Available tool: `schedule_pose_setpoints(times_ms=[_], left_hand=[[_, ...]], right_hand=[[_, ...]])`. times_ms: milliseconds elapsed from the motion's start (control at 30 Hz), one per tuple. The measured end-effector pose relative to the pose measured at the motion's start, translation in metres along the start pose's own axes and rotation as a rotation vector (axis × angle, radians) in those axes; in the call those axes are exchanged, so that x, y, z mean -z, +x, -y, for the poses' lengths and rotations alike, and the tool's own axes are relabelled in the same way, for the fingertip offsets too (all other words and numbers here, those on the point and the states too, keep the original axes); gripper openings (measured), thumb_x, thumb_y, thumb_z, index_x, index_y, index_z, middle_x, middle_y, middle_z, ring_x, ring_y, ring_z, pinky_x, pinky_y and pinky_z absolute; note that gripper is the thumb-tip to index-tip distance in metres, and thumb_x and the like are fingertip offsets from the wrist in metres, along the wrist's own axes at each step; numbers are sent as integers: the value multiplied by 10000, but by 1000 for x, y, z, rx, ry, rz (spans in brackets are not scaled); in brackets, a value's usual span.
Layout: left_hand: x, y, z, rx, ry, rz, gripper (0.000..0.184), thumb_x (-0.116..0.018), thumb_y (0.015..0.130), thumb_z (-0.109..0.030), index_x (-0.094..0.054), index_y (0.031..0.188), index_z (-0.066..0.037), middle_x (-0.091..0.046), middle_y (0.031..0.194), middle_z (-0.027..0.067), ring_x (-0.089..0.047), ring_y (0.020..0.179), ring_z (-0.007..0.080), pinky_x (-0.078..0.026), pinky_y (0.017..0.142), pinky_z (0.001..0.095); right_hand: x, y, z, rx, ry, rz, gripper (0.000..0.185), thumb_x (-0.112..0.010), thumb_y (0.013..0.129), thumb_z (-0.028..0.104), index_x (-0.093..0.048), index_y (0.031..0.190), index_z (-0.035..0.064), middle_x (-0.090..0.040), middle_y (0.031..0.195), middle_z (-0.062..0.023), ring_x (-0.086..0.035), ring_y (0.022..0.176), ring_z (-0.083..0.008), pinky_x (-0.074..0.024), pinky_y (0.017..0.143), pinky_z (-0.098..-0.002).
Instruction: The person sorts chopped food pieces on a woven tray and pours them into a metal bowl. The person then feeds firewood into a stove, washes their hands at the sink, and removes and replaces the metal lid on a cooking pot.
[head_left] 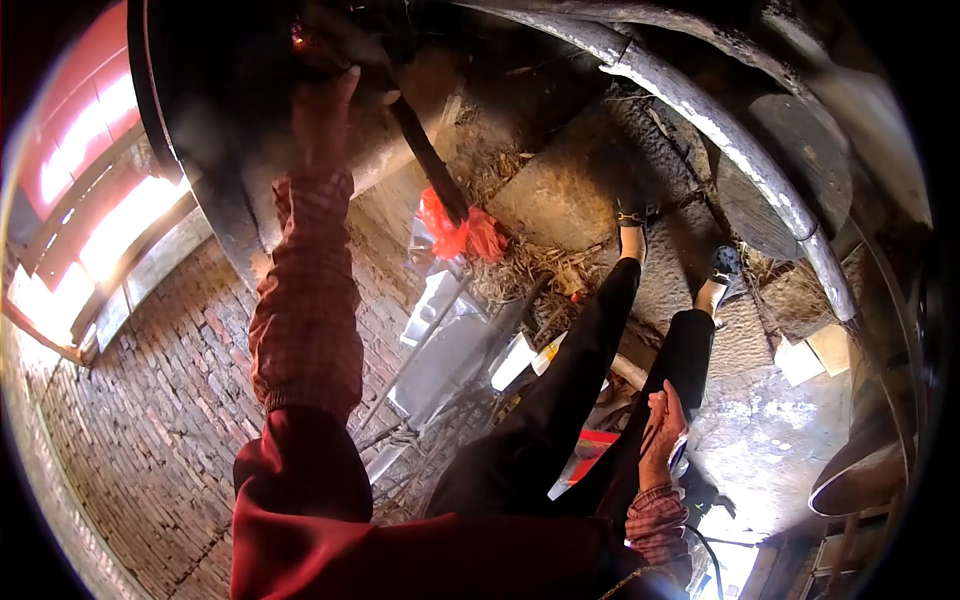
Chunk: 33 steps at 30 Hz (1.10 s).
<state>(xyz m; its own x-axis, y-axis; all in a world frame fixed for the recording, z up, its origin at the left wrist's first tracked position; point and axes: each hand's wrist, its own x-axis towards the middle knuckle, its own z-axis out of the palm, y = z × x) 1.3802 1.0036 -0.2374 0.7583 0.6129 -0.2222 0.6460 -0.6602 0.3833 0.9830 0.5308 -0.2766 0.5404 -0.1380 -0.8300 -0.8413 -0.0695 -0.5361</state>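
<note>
My left hand [325, 115] reaches up into the dark area at the upper left, in a checked sleeve. Its fingers appear closed around the upper part of a dark stick [425, 148], though shadow hides part of the grip. The stick slants down to the right, its lower end over a red plastic bag [470, 238]. A small orange glow [300, 38] shows in the dark just beyond this hand. Over my right thigh, my right hand [662, 435] is held with curled fingers. Whatever is in it is too small to make out.
Dry straw and wood scraps [540, 275] litter the ground by my shoes [725, 265]. White foam pieces [440, 310] and thin sticks lie beside my legs. A long pale pole [720, 130] curves across the upper right, near a round dark lid [785, 200]. Brick paving [170, 430] covers the left.
</note>
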Motion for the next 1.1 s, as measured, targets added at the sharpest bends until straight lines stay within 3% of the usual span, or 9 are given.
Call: schedule_pose_setpoints(times_ms=[100, 133, 267, 467, 567, 767, 867, 1033, 1100], left_hand=[[-12, 6, 21, -646, 60, -125, 366, -656, 780, -299, -598, 1085, -103, -633, 926, 113, -617, 822, 282, -506, 705, 350], [-8, 6, 14, -733, 391, -177, 322, -601, 825, -310, -598, 1056, -86, -625, 963, 122, -605, 879, 276, -495, 737, 357], [-9, 16, 4, -918, 911, -157, 285, -541, 859, -273, -595, 1046, -65, -610, 1013, 146, -573, 935, 322, -466, 790, 404], [-11, -7, -13, -1135, 943, -148, 266, -524, 875, -263, -595, 1044, -71, -617, 964, 153, -588, 872, 339, -492, 717, 408], [-4, -5, -4, -880, 1082, -44, 254, -515, 880, -239, -583, 1058, -72, -617, 953, 159, -597, 844, 341, -502, 693, 407], [-4, 50, 30, -937, 923, -94, 335, -545, 825, -218, -535, 1120, -59, -613, 968, 177, -599, 831, 367, -491, 726, 451], [5, 36, 17, -760, 955, 8, 354, -508, 813, -158, -537, 1156, -77, -608, 969, 180, -590, 795, 373, -487, 681, 480], [8, -95, 41, -1138, 710, -241, 280, -513, 790, -106, -560, 1059, -42, -540, 836, 137, -534, 640, 307, -452, 517, 382], [13, -192, 79, -705, 833, 203, 335, -600, 779, -155, -547, 1088, -37, -559, 910, 184, -553, 786, 337, -457, 630, 419]], right_hand=[[2, 1, 4, 48, -155, 4, 255, -489, 938, 123, -571, 1133, -18, -643, 862, -171, -631, 750, -210, -526, 707, -289], [3, 1, 5, 51, -158, 12, 255, -490, 937, 123, -571, 1134, -16, -644, 867, -172, -634, 756, -210, -526, 707, -291], [7, 1, 11, 36, -168, 24, 258, -494, 935, 130, -572, 1139, -8, -650, 890, -176, -645, 775, -213, -527, 708, -298], [7, 0, 8, 30, -180, 27, 265, -496, 936, 148, -574, 1141, -2, -654, 906, -183, -653, 787, -220, -530, 706, -303], [8, -1, 1, 38, -170, 31, 265, -495, 936, 149, -576, 1139, -2, -654, 895, -178, -651, 779, -223, -530, 712, -300], [6, -1, 1, 39, -79, 2, 252, -494, 931, 122, -583, 1127, -8, -650, 869, -163, -646, 759, -216, -528, 716, -289], [6, -2, -8, 52, -107, 1, 244, -509, 918, 105, -588, 1118, -11, -652, 874, -161, -650, 759, -209, -530, 714, -288], [8, 3, -2, 91, -200, -39, 221, -556, 883, 85, -601, 1082, 0, -662, 881, -163, -663, 763, -218, -535, 679, -298], [16, 5, -5, 101, -323, -10, 242, -558, 875, 126, -605, 1078, 4, -647, 971, -179, -650, 832, -262, -508, 749, -327]])
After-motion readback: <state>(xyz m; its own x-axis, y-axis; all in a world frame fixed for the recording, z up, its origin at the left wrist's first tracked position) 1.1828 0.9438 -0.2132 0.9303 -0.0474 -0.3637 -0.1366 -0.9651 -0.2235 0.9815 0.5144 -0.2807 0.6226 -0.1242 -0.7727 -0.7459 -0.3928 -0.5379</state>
